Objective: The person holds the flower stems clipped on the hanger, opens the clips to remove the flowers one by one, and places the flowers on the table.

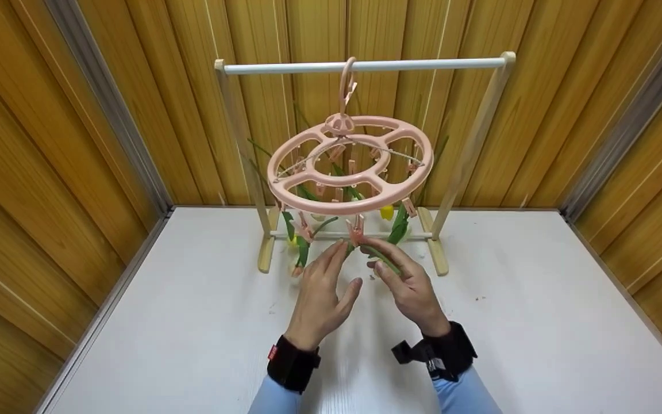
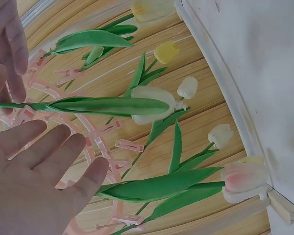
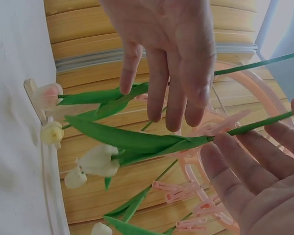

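Observation:
An artificial white tulip (image 2: 112, 105) hangs flower down, its stem at a pink clip (image 1: 357, 230) on the near side of the round pink hanger (image 1: 342, 206). My right hand (image 1: 414, 290) is beside this stem, fingers loosely extended and touching it, while the stem's cut end runs out past the thumb. Close on the other side is my left hand (image 1: 320, 293), its fingers fairly straight and thumb spread, with nothing held. In the right wrist view the left hand (image 3: 169, 54) overlaps the leaves of a neighbouring pink-and-white tulip (image 3: 105, 100).
A rack with wooden legs (image 1: 469, 155) and a white bar (image 1: 423, 64) carries the hanger by its hook. More tulips hang around the ring, including a yellow one (image 1: 387, 213). The white table (image 1: 538, 322) meets wood-patterned walls (image 1: 584, 115) behind and at both sides.

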A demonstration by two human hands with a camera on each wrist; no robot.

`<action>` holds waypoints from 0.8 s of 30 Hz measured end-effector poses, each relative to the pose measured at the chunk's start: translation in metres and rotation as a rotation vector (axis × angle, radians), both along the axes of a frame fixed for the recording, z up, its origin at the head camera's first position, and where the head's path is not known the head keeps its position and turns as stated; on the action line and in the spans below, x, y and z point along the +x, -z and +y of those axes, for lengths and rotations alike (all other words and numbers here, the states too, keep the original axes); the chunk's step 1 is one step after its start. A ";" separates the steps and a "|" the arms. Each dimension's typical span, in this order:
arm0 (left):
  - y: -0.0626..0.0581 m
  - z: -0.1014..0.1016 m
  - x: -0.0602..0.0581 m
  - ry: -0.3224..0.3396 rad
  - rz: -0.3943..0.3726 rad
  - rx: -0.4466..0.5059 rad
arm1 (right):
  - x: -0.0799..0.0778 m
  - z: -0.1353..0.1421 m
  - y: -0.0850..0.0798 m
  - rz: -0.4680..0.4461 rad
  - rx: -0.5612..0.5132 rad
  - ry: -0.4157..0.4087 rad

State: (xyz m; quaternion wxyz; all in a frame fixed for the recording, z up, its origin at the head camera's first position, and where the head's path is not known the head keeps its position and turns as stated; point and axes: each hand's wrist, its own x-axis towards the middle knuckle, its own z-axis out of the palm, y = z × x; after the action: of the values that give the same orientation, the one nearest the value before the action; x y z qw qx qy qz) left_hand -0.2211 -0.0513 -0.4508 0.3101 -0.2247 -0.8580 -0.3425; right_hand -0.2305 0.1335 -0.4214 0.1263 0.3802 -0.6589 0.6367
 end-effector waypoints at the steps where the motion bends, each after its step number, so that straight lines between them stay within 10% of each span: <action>1: 0.001 0.000 -0.001 0.000 0.006 0.004 | 0.001 -0.001 0.000 0.006 0.008 0.002; 24: 0.009 0.001 -0.013 0.200 -0.059 0.398 | 0.010 -0.014 -0.001 0.049 0.070 -0.126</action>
State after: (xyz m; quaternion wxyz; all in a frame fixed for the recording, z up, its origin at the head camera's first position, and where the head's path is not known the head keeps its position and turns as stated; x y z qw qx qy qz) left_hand -0.2337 -0.0499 -0.4597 0.2875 -0.2326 -0.7556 -0.5406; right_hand -0.2202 0.1196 -0.4203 0.0885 0.4407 -0.6521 0.6105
